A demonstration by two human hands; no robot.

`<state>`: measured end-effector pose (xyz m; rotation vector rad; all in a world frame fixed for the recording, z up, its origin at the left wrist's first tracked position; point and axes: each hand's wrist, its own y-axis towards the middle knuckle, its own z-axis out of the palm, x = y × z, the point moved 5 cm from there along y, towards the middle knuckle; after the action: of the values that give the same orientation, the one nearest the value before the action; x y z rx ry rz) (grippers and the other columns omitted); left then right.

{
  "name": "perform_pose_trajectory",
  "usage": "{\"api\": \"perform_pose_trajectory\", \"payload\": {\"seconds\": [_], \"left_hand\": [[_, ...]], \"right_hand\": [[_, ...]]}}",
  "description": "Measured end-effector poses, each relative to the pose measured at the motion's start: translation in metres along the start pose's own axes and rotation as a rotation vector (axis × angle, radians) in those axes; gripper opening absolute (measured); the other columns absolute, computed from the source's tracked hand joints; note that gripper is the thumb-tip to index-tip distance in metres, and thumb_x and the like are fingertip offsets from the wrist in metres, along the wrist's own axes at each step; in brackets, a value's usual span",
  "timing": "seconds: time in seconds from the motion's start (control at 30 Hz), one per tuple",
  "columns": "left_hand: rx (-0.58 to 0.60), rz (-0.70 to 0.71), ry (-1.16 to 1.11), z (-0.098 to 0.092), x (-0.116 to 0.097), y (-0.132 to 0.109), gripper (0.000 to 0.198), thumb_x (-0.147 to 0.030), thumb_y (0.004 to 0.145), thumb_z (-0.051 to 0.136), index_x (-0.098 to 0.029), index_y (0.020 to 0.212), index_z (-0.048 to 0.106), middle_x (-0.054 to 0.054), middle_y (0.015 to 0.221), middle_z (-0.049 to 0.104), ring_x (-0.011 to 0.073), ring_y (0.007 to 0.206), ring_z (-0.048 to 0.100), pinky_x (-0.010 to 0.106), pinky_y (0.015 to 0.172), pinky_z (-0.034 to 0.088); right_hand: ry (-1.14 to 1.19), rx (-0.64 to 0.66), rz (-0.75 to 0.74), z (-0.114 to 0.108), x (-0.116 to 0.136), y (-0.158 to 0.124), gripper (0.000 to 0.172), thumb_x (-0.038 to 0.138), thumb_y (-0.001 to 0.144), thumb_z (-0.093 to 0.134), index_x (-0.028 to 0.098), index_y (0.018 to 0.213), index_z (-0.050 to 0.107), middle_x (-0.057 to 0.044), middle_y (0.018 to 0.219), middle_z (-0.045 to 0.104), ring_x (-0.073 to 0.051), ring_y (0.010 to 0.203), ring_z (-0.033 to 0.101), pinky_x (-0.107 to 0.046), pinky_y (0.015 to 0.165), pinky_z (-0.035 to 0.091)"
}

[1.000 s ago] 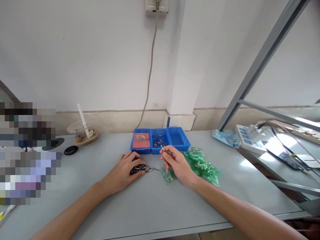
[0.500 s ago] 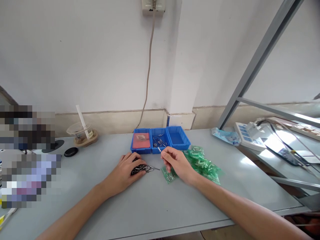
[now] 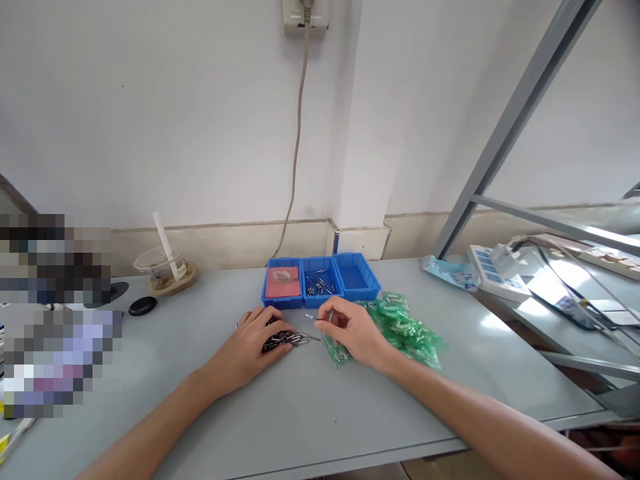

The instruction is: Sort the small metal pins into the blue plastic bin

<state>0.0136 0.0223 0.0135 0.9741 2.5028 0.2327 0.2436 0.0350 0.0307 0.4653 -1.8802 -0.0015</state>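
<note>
My left hand [image 3: 257, 339] lies over a pile of small dark and silver metal pins [image 3: 284, 339] on the table. Its fingers are apart and cup the pile, hiding part of it. Between thumb and forefinger, my right hand [image 3: 349, 327] pinches a small slim silver pin [image 3: 310, 317], its tip pointing left. Just below that hand lies a small green bag [image 3: 337, 353] with metal parts in it. Several more green plastic bags [image 3: 407, 327] are heaped to the right, partly behind my wrist.
Three joined blue bins stand at the back: the left bin [image 3: 282, 303] holds a red pad, the middle bin [image 3: 323, 262] loose pins, beside the right bin [image 3: 357, 273]. A lidded cup [image 3: 160, 261] and black disc [image 3: 143, 305] sit left. A metal frame [image 3: 505, 147] rises at right.
My right hand has moved slightly left and down, and the pin in its fingers now sits lower, nearer the pile. My left hand has stayed on the pile.
</note>
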Motion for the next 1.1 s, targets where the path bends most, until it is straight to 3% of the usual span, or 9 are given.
{"api": "perform_pose_trajectory", "payload": {"seconds": [0.13,0.37,0.5,0.57,0.67,0.73,0.8,0.97,1.1], "left_hand": [[0.015,0.002,0.002,0.000,0.000,0.000,0.022,-0.039,0.108,0.057,-0.029,0.125,0.067,0.006,0.127,0.061,0.0262,0.116,0.057,0.044,0.101,0.044],[0.027,-0.005,0.001,0.001,0.001,0.000,0.022,-0.040,0.108,0.057,-0.029,0.125,0.067,0.006,0.126,0.061,0.0263,0.115,0.057,0.044,0.101,0.044],[0.031,-0.008,0.004,0.001,0.001,0.000,0.022,-0.040,0.108,0.057,-0.030,0.125,0.067,0.006,0.126,0.061,0.0260,0.115,0.057,0.044,0.100,0.044],[0.030,-0.006,0.007,0.001,0.001,0.000,0.022,-0.040,0.109,0.056,-0.030,0.125,0.066,0.006,0.127,0.061,0.0259,0.115,0.056,0.044,0.099,0.044],[0.022,0.002,0.011,0.000,-0.001,0.000,0.023,-0.039,0.110,0.054,-0.029,0.125,0.066,0.006,0.126,0.061,0.0259,0.114,0.056,0.044,0.099,0.044],[0.021,-0.001,0.012,-0.001,-0.001,0.000,0.021,-0.038,0.109,0.054,-0.029,0.123,0.067,0.006,0.125,0.062,0.0255,0.113,0.057,0.043,0.098,0.044],[0.020,-0.006,0.008,-0.001,-0.002,0.000,0.020,-0.038,0.109,0.056,-0.029,0.121,0.069,0.005,0.124,0.062,0.0249,0.112,0.058,0.042,0.098,0.045],[-0.003,0.019,-0.006,-0.001,-0.002,0.001,0.021,-0.038,0.108,0.057,-0.029,0.121,0.070,0.005,0.121,0.063,0.0244,0.110,0.059,0.040,0.096,0.046],[0.006,0.022,-0.001,-0.001,-0.002,0.000,0.022,-0.038,0.108,0.056,-0.029,0.123,0.069,0.006,0.123,0.063,0.0251,0.111,0.059,0.041,0.097,0.046]], "right_hand": [[0.172,0.051,0.088,0.004,-0.003,0.001,0.036,0.055,0.093,0.071,0.022,0.083,0.060,0.005,0.066,0.052,-0.011,0.051,0.048,-0.025,0.049,0.039],[0.405,-0.096,0.239,-0.005,-0.008,0.005,0.043,0.060,0.094,0.068,0.021,0.082,0.057,0.006,0.066,0.050,-0.007,0.046,0.041,-0.022,0.046,0.033],[0.450,-0.020,0.208,-0.006,-0.009,0.007,0.038,0.057,0.094,0.070,0.023,0.109,0.065,0.002,0.081,0.063,-0.010,0.051,0.048,-0.025,0.050,0.041],[0.339,0.028,0.154,-0.004,-0.009,0.006,0.039,0.055,0.095,0.070,0.026,0.120,0.064,0.002,0.084,0.065,-0.012,0.055,0.052,-0.028,0.055,0.046],[-0.106,0.024,-0.039,-0.002,-0.005,0.003,0.020,0.041,0.095,0.073,0.026,0.107,0.068,-0.001,0.089,0.066,-0.019,0.078,0.060,-0.034,0.072,0.049],[-0.417,0.134,-0.186,0.008,-0.001,-0.002,0.012,0.032,0.095,0.076,0.025,0.102,0.070,-0.004,0.103,0.068,-0.025,0.099,0.060,-0.041,0.089,0.048],[-0.585,0.202,-0.240,0.015,-0.001,-0.005,0.004,0.028,0.101,0.068,0.024,0.099,0.067,-0.005,0.105,0.068,-0.025,0.101,0.058,-0.042,0.093,0.046],[-0.669,0.215,-0.279,0.019,-0.003,-0.008,0.017,0.025,0.110,0.049,0.023,0.097,0.060,-0.006,0.104,0.066,-0.024,0.095,0.057,-0.041,0.089,0.044],[-0.477,0.097,-0.182,0.010,-0.004,-0.004,0.018,0.026,0.110,0.045,0.024,0.097,0.058,-0.004,0.096,0.066,-0.024,0.090,0.056,-0.040,0.082,0.046]]}}
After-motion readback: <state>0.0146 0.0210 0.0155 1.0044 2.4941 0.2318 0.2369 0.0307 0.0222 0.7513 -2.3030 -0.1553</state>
